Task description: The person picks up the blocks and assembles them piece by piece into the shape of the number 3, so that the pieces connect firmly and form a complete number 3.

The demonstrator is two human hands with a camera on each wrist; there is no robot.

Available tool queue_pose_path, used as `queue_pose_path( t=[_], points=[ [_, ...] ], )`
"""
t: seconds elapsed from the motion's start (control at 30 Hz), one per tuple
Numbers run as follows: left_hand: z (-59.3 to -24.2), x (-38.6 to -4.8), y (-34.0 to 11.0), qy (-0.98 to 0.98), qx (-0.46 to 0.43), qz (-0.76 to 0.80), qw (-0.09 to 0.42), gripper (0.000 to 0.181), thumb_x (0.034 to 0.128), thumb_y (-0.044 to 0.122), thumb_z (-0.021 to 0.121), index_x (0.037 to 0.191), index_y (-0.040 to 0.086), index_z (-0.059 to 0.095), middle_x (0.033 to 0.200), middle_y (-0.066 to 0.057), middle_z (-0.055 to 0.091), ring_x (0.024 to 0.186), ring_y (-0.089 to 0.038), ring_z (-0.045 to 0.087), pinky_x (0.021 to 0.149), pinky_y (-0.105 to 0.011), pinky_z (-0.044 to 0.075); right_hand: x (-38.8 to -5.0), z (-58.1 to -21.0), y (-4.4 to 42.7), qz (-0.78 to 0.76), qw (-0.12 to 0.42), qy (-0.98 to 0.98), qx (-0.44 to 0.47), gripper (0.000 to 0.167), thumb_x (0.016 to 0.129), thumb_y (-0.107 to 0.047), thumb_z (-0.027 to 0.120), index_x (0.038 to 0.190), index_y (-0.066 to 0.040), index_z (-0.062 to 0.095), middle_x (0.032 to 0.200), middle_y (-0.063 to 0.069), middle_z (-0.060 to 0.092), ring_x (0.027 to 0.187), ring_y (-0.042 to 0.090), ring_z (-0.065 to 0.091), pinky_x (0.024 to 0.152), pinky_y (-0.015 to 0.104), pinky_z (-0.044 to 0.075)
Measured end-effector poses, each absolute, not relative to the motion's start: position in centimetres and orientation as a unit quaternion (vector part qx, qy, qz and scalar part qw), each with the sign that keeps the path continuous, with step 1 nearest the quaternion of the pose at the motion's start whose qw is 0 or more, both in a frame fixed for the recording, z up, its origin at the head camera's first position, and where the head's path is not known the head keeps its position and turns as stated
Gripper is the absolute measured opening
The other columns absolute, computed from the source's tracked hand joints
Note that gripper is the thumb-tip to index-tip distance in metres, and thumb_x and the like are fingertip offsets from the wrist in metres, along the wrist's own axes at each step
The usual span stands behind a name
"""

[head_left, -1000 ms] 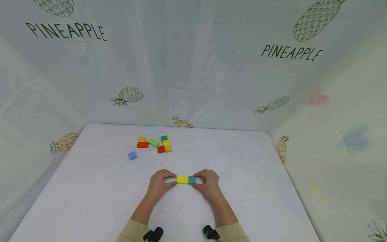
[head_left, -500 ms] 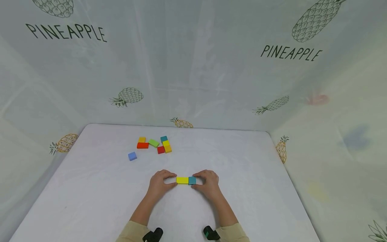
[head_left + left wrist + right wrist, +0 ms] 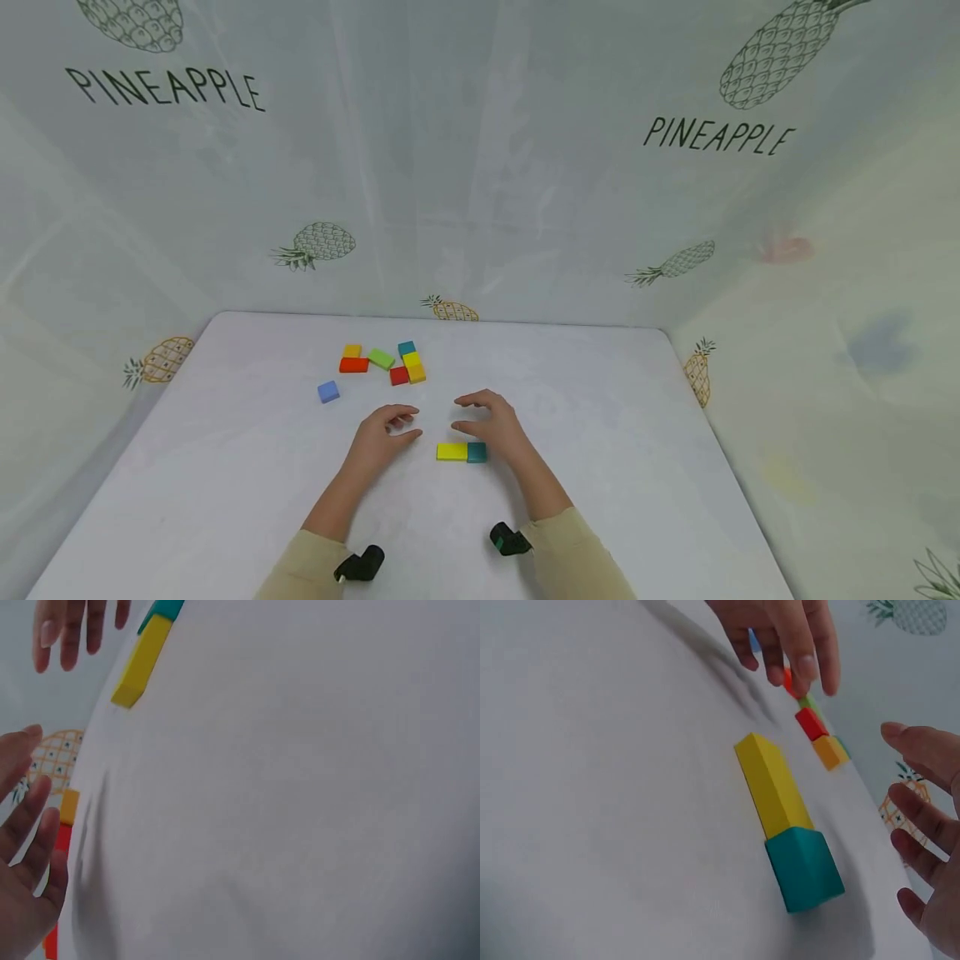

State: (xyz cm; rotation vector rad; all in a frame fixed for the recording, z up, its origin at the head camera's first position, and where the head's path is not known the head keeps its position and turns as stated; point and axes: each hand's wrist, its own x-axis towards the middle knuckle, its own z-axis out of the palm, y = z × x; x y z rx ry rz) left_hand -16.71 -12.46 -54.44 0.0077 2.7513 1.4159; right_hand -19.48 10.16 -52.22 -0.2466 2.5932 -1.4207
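Note:
On the white table a long yellow block (image 3: 452, 452) lies end to end with a teal block (image 3: 477, 452), the two touching. My left hand (image 3: 381, 435) hovers up and left of the yellow block, its fingers loosely bent around nothing. Just beyond the pair, my right hand (image 3: 491, 423) is held above the table with thumb and fingers apart, also empty. In the right wrist view the yellow block (image 3: 772, 784) and teal block (image 3: 804, 868) stand free of both hands.
Toward the back left lie a blue block (image 3: 327, 392), a red-orange block (image 3: 354, 365), an orange block (image 3: 352, 351), a green block (image 3: 381, 358) and a red block (image 3: 399, 376). Beside the red one, a teal, a yellow and an orange block (image 3: 416, 374) form a row. A pineapple-print curtain (image 3: 480, 167) hangs behind.
Both hands have let go of the yellow and teal blocks and lifted away, moving left and toward the back. The two blocks have stayed in place, still touching.

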Motion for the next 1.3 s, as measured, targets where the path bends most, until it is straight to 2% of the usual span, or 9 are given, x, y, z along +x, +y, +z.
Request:
queue_pose_path(
  t=[0.2,0.57,0.97,1.3],
  points=[
    [-54.2,-18.2,-14.3,0.893,-0.001,0.451,0.019,0.037,0.0844,0.023,0.078,0.119,0.015,0.068,0.106,0.000,0.065,0.098,-0.021,0.055,0.088,-0.040,0.050,-22.1,-52.0,7.8,-0.474,0.110,0.871,-0.072,0.032,0.084,-0.022,0.078,0.115,-0.024,0.070,0.115,-0.006,0.062,0.110,0.023,0.052,0.097,0.043,0.044],
    [-52.8,-19.9,-16.5,0.900,0.019,0.435,0.006,0.040,0.0855,0.019,0.077,0.122,0.008,0.065,0.107,-0.008,0.065,0.100,-0.027,0.056,0.088,-0.045,0.049,-26.6,-52.2,4.5,-0.462,0.122,0.874,-0.088,0.035,0.083,-0.020,0.079,0.117,-0.019,0.070,0.108,-0.004,0.065,0.104,0.020,0.054,0.087,0.030,0.049],
    [-52.6,-20.5,-16.8,0.898,0.016,0.439,0.017,0.040,0.0857,0.019,0.076,0.122,0.007,0.065,0.107,-0.008,0.065,0.100,-0.027,0.056,0.089,-0.044,0.049,-29.5,-53.1,2.9,-0.402,0.144,0.898,-0.108,0.035,0.082,-0.021,0.081,0.115,-0.020,0.071,0.109,-0.004,0.064,0.103,0.019,0.052,0.090,0.030,0.047],
    [-52.8,-20.3,-17.0,0.898,0.007,0.440,0.018,0.040,0.0861,0.018,0.076,0.122,0.006,0.065,0.107,-0.008,0.065,0.099,-0.026,0.056,0.088,-0.044,0.050,-30.7,-54.1,2.0,-0.339,0.154,0.921,-0.111,0.037,0.082,-0.028,0.080,0.118,-0.023,0.070,0.110,-0.006,0.063,0.102,0.017,0.052,0.098,0.046,0.037]
  ],
)
